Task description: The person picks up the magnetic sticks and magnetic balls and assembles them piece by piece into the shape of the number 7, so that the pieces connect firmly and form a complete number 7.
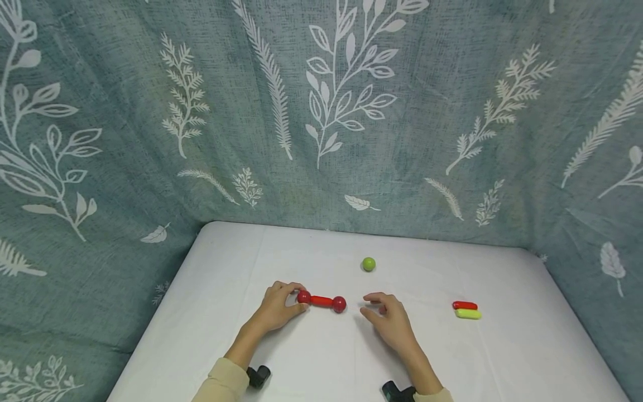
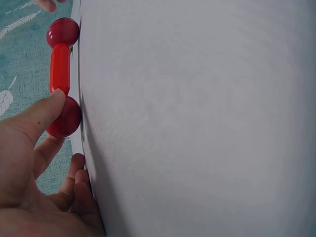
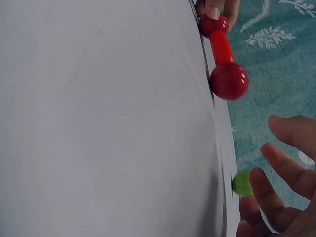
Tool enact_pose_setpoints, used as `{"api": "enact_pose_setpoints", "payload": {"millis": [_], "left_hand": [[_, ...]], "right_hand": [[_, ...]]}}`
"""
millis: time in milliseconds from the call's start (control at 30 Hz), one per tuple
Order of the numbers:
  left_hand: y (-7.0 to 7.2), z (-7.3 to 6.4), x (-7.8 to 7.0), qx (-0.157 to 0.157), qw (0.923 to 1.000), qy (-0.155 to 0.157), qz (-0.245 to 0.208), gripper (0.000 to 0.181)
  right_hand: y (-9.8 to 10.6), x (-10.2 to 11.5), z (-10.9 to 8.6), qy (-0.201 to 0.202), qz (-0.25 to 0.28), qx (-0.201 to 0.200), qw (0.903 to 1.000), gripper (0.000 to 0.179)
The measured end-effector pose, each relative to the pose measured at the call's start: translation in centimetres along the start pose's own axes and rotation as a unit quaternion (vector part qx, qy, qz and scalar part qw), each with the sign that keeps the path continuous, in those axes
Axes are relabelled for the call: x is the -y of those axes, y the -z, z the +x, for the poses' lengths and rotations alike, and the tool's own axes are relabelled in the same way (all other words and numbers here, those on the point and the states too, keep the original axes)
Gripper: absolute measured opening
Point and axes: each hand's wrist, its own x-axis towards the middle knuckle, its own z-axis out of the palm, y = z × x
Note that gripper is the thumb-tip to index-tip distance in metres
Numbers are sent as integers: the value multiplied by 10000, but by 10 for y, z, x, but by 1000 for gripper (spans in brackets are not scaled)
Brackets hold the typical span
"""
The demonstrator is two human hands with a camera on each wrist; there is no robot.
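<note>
A red dumbbell-shaped piece, with a bright red rod (image 1: 321, 301) between two dark red balls, lies level on the white table. My left hand (image 1: 275, 308) holds its left ball (image 2: 65, 118) between thumb and fingers, with the thumb tip close to the rod's end. The right ball (image 3: 229, 80) is free of any hand. To the right of it, my right hand (image 1: 393, 322) is apart from the piece, its fingers loosely spread and holding nothing. A green ball (image 1: 369, 264) sits farther back on the table.
On the right of the white table (image 1: 527, 346) lie a short red stick (image 1: 465, 305) and a yellow-green stick (image 1: 468, 314), side by side. Behind the table hangs a teal curtain (image 1: 321, 184) with white leaf prints. Dark wrist devices (image 1: 258, 377) show near both sleeves.
</note>
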Motion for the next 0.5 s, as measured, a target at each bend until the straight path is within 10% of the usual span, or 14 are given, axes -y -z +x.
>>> {"api": "enact_pose_setpoints", "payload": {"millis": [500], "left_hand": [[0, 0, 0, 11, 10000, -10, -32, 38]], "right_hand": [[47, -28, -12, -431, -149, -260, 9986, 29]]}}
